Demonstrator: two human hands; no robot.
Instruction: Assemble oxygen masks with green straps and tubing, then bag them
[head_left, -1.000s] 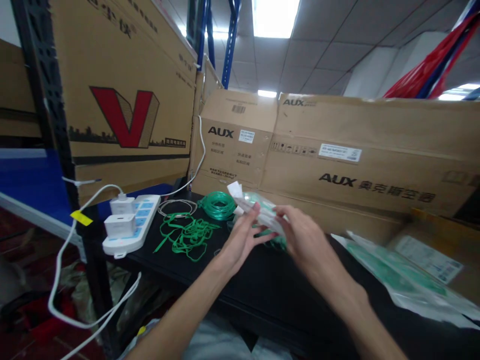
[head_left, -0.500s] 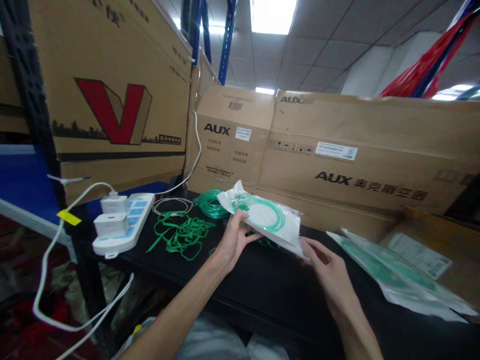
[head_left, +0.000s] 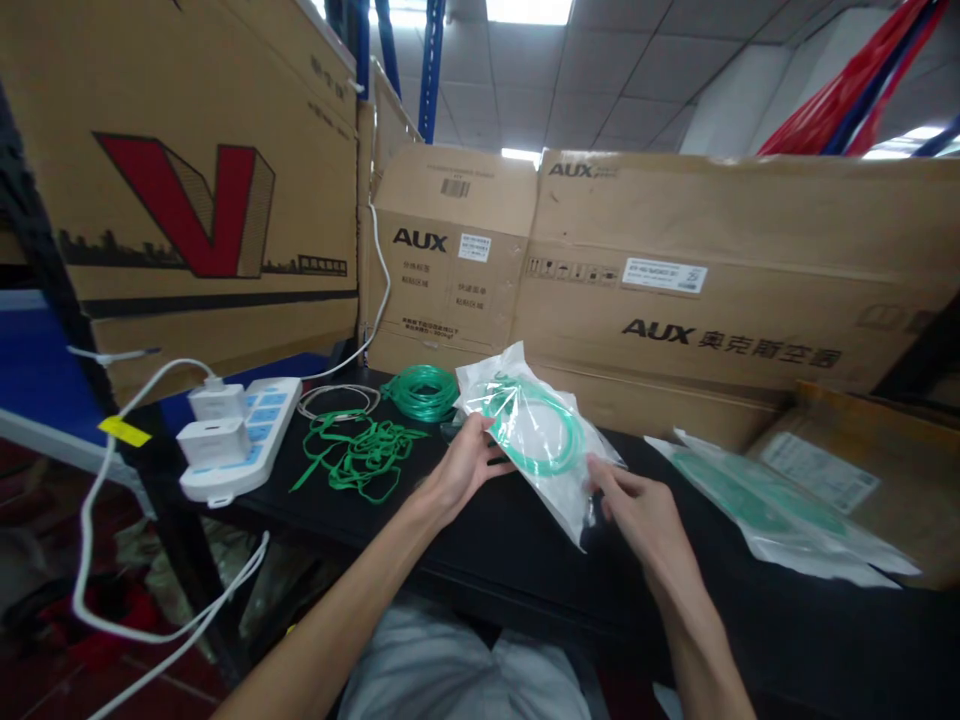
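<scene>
A clear and white plastic bag with a coil of green tubing inside is held between my hands over the black table. My left hand grips the bag's left edge, thumb on top and fingers beneath. At the lower right edge, my right hand pinches the bag between thumb and fingers. Behind my left hand lies a loose coil of green tubing. A tangle of flat green cord rests to the left.
Two bags of green tubing overlap on the right, by an open cardboard box. A white power strip with plugged-in adapters stands at the left; a thin grey coil lies near it. Large cardboard panels wall the back.
The bag has tilted so its face turns more towards me, its lower corner now hanging down. My right hand has moved slightly left and up along its edge. The camera view has shifted a little.
</scene>
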